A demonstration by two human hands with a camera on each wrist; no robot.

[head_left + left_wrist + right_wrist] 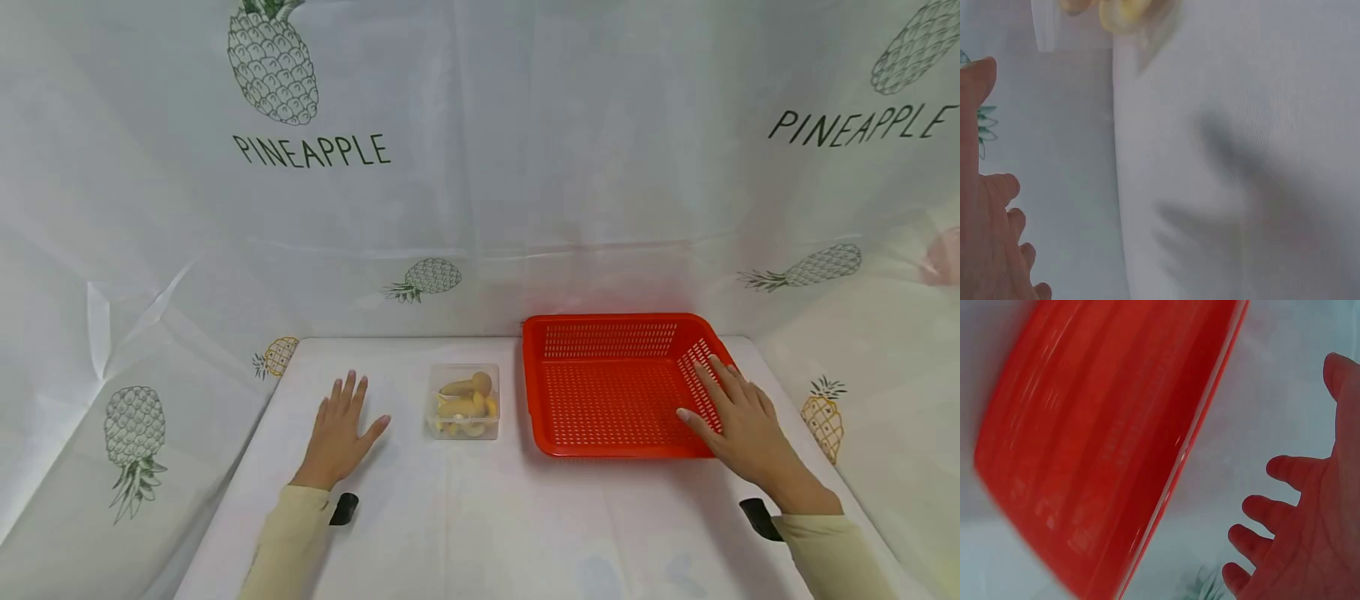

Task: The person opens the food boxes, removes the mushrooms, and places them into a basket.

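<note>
In the head view my left hand (335, 437) is held over the left part of the table, fingers straight and thumb spread, holding nothing. To its right stands a clear plastic box (442, 375) with several yellow and brown rounded pieces (461, 406) inside. My right hand (742, 429) hovers above the right side of a red perforated plastic basket (540, 454), its fingers spread and its palm bare. The right wrist view shows the basket's outer wall (1085, 425) beside that hand (1310, 544), with space between them. No contents show in the basket.
A white cloth covers the table (480, 517), whose far edge meets a white sheet (487, 192) printed with pineapples. Similar sheeting hangs at the left and right. The basket stands near the back right corner, just right of the box. Each wrist carries a small black device (344, 509).
</note>
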